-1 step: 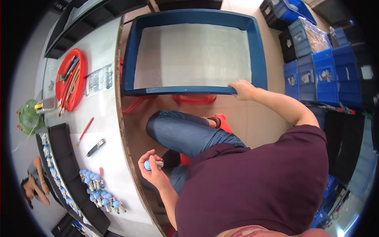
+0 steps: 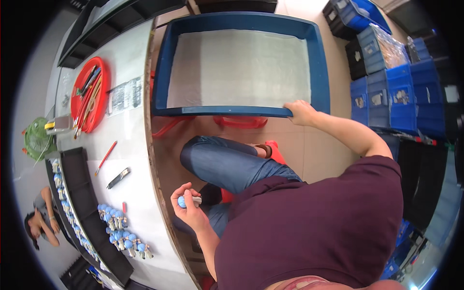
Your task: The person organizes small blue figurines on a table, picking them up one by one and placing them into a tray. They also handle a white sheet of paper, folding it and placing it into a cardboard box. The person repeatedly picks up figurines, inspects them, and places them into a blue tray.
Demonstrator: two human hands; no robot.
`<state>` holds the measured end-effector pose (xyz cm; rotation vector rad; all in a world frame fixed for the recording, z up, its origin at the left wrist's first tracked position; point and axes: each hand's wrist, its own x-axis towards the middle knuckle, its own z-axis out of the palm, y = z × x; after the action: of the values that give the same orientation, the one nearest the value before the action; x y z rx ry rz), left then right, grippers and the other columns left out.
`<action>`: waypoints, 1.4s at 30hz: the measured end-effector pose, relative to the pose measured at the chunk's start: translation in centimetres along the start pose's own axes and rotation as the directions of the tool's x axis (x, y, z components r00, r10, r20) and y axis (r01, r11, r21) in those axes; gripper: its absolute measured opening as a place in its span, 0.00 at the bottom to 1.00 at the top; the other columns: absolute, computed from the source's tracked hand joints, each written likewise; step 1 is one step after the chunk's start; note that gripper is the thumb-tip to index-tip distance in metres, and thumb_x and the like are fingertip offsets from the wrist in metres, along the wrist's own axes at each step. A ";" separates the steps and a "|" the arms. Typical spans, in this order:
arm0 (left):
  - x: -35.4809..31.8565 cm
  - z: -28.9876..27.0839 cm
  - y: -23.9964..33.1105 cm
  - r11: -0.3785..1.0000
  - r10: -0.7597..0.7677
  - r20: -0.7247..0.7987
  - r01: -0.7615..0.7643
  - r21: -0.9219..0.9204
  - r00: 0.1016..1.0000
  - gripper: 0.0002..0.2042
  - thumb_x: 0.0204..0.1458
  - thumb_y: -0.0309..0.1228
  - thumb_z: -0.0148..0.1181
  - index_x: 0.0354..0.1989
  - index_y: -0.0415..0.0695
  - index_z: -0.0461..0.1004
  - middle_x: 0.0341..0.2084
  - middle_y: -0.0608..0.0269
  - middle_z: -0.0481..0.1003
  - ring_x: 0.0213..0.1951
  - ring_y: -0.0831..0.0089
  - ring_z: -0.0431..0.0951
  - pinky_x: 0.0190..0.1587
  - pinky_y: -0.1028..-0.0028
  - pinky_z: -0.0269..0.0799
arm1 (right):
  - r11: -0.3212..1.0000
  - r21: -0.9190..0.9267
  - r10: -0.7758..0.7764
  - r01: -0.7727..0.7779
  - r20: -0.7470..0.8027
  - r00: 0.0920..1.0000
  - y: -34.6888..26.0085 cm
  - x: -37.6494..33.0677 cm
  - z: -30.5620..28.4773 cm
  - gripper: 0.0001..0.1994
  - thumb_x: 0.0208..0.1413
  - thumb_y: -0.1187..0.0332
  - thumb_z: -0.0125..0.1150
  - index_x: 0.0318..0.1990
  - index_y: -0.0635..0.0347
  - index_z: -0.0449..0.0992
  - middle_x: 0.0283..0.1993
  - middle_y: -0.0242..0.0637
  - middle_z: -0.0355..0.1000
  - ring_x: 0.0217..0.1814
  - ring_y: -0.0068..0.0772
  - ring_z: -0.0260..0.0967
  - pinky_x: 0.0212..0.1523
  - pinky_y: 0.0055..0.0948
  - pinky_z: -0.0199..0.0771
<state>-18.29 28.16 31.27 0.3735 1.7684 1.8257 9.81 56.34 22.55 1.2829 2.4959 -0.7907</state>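
My left hand (image 2: 194,212) is closed around a small figurine (image 2: 182,201) with a round blue head and a pale body, held beside the table's edge above my lap. My right hand (image 2: 302,113) grips the near rim of a large blue tray (image 2: 222,110), close to its right corner. A whitish sheet (image 2: 241,67) lines the tray's bottom. On the white table at left stand more blue-headed figurines (image 2: 126,240), grouped near a black compartment tray (image 2: 87,193).
A red oval tray (image 2: 102,104) holds brushes and tools. Nearby lie a red brush (image 2: 106,157), a dark cutter-like tool (image 2: 118,178) and a green fan (image 2: 39,138). Blue bins (image 2: 399,99) are stacked at right. Red stools (image 2: 240,122) stand below the tray. Another person (image 2: 44,220) sits at far left.
The whole scene sits slightly farther right in the picture. Both hands keep their holds, on the figurine and on the tray rim.
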 end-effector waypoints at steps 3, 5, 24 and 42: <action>-0.8 0.2 -0.1 1.000 -0.006 -0.034 0.007 0.012 0.999 0.04 0.51 0.20 0.49 0.36 0.37 0.66 0.31 0.56 0.72 0.25 0.80 0.69 0.28 0.81 0.68 | 0.994 0.104 0.036 -0.022 -0.139 0.990 -1.1 -0.8 -2.0 0.13 0.36 0.72 0.59 0.35 0.57 0.75 0.30 0.47 0.72 0.36 0.48 0.70 0.38 0.40 0.70; -1.2 0.6 0.3 0.999 -0.003 -0.049 0.004 0.040 0.999 0.04 0.51 0.20 0.49 0.35 0.37 0.66 0.31 0.57 0.72 0.25 0.80 0.69 0.28 0.81 0.67 | 0.992 0.126 0.020 0.005 -0.202 0.979 -1.3 -1.4 -4.1 0.14 0.36 0.71 0.61 0.36 0.57 0.75 0.30 0.47 0.72 0.36 0.48 0.70 0.38 0.39 0.70; -1.8 0.1 0.1 0.994 0.053 0.021 -0.055 0.095 0.998 0.04 0.50 0.21 0.51 0.35 0.37 0.68 0.30 0.61 0.72 0.24 0.83 0.68 0.28 0.84 0.65 | 0.618 0.683 0.622 -0.389 -0.122 0.773 16.2 -10.6 -6.6 0.16 0.41 0.63 0.64 0.32 0.70 0.75 0.27 0.40 0.74 0.27 0.29 0.72 0.29 0.26 0.71; -1.7 4.5 1.9 0.960 0.115 0.098 -0.136 0.245 0.989 0.05 0.52 0.22 0.50 0.36 0.36 0.68 0.29 0.62 0.72 0.25 0.83 0.68 0.27 0.84 0.65 | -0.224 0.974 0.830 0.032 0.174 0.530 31.1 -9.9 4.1 0.22 0.49 0.59 0.52 0.46 0.67 0.68 0.43 0.46 0.70 0.41 0.44 0.69 0.46 0.39 0.69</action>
<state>-14.83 30.95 33.88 0.6652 1.9609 1.6454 40.51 61.94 12.17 3.1039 0.6346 -2.4086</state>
